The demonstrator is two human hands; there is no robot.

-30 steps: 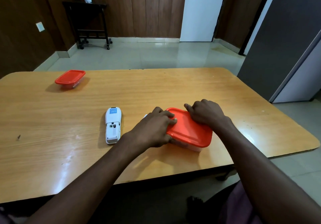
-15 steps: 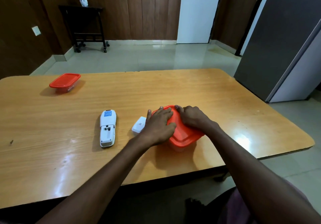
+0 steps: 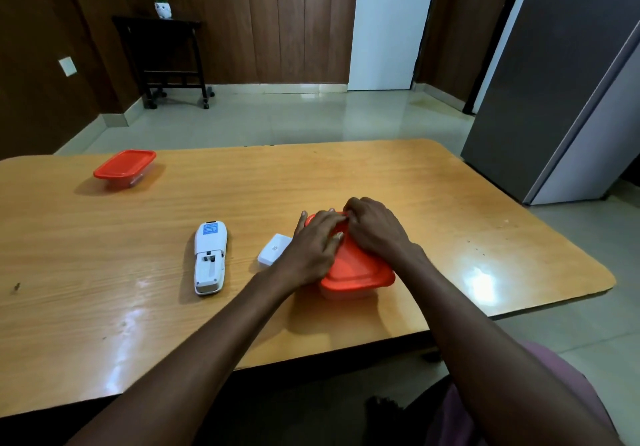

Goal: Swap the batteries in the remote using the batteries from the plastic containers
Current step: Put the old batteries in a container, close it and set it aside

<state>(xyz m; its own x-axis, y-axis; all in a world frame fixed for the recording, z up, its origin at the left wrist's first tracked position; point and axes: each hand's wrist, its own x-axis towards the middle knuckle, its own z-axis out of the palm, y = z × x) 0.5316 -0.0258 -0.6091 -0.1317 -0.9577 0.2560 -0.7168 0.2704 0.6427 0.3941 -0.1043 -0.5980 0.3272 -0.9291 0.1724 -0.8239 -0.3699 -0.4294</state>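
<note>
The remote (image 3: 210,258) is a white handset lying back-up on the desk (image 3: 398,182), left of the hands and towards the near edge, its battery bay uncovered. Going by size, the desk comes first: a broad wooden top with rounded corners. On it, near the middle of the near edge, sits a plastic container with a red lid (image 3: 356,267); both hands are on it. The left hand (image 3: 317,246) lies flat over the left part of the lid, fingers fairly straight and pressing down. The right hand (image 3: 372,227) has its fingers curled over the lid's far edge, gripping there. A second red-lidded container (image 3: 124,167) stands closed near the far left corner, well apart from everything else. Smallest is the white battery cover (image 3: 274,254), lying between the remote and the near container, just beside the left hand.
</note>
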